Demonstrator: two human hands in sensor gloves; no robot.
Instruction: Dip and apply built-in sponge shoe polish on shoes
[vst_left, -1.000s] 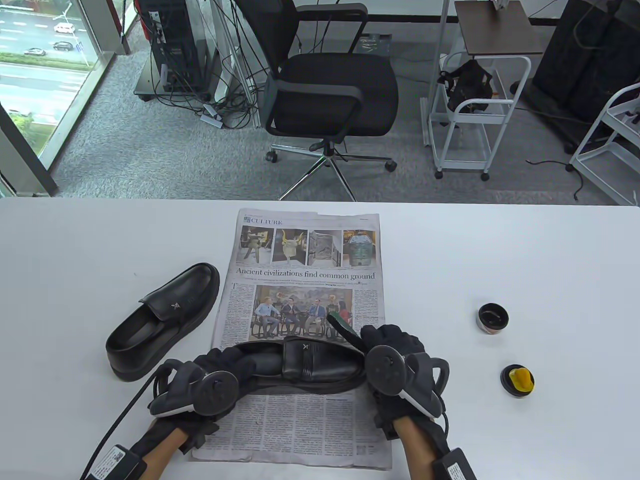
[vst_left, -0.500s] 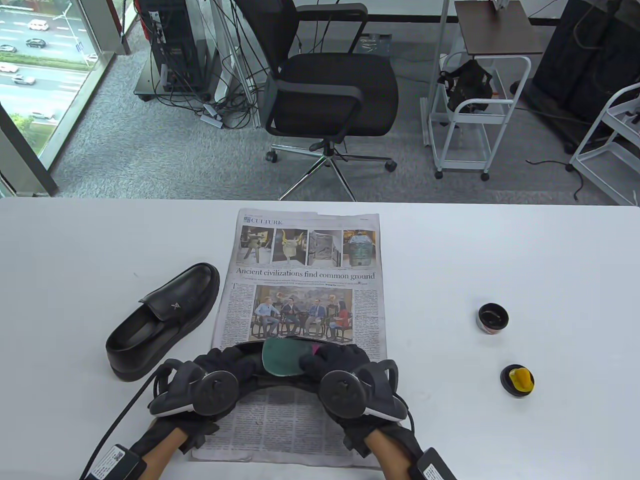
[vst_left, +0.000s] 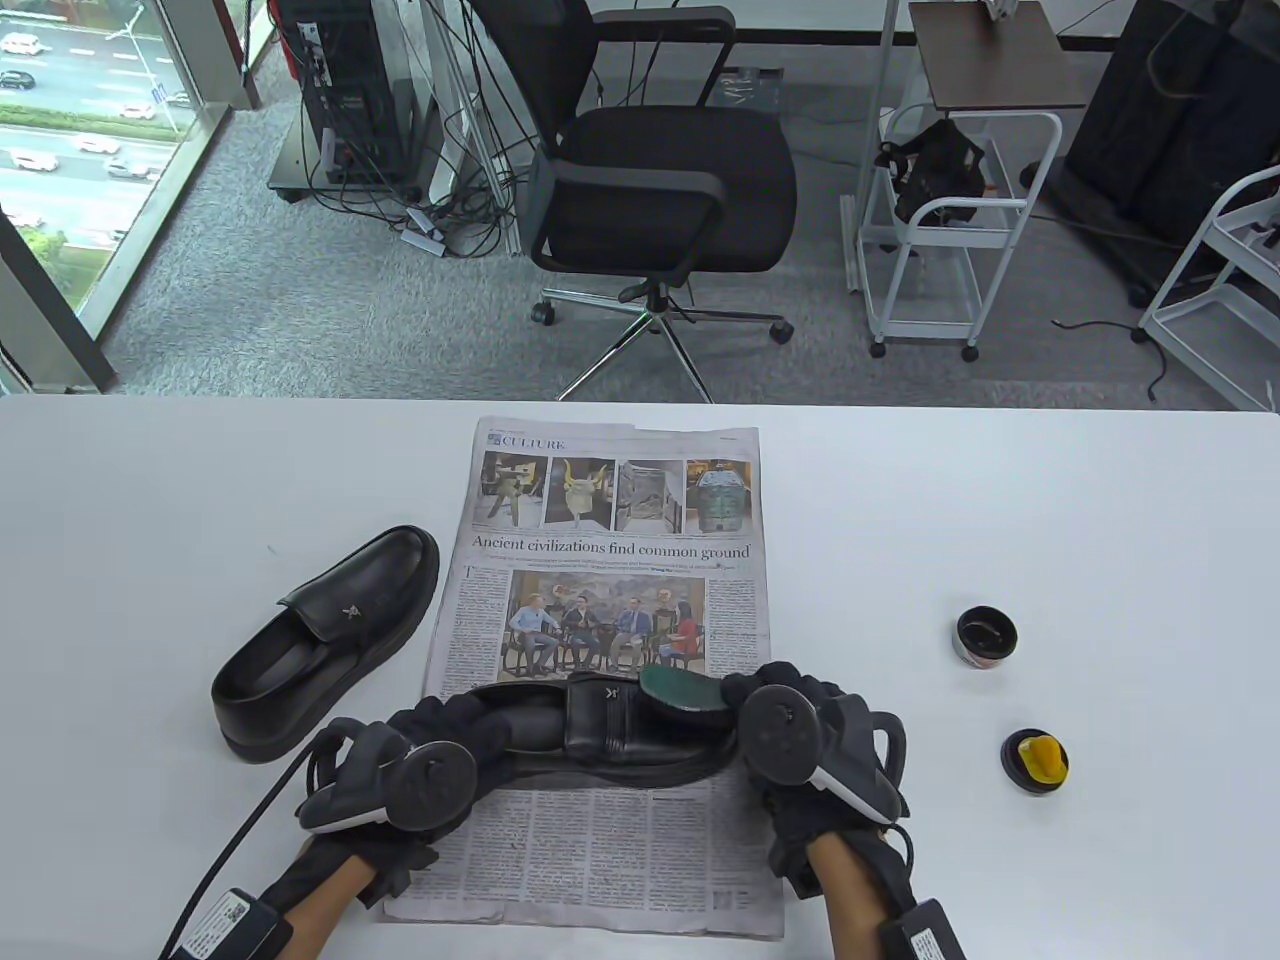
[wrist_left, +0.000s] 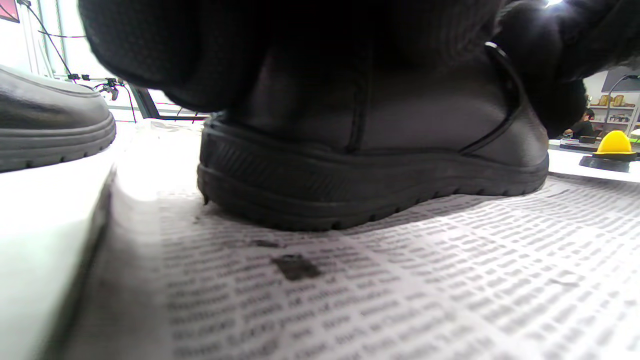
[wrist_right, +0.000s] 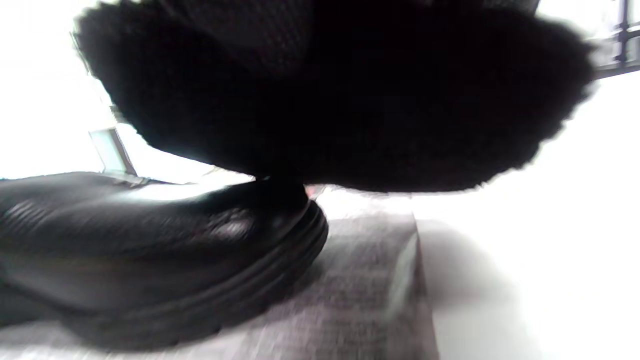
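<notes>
Two black leather slip-on shoes are in play: one shoe (vst_left: 600, 725) lies on the newspaper sheet (vst_left: 610, 560) near the tabletop's near edge, the other shoe (vst_left: 325, 640) sits just off the paper's left edge. We judge the worked shoe light but stiff in the sole and glossy on the upper, so it could skid on the paper; we take it at the heel opening, as our left hand (vst_left: 440, 745) does, fingers curled into and round the collar. Our right hand (vst_left: 800, 735) reaches over the toe, fingers closed on the green-backed sponge applicator (vst_left: 685, 698), which rests flat against the toe cap. The sponge looks soft, so a light pinch at its rim suits it. The round open polish tin (vst_left: 986, 638) and its black lid with yellow knob (vst_left: 1036, 761) stand near the tabletop's right edge, well apart from the shoe.
</notes>
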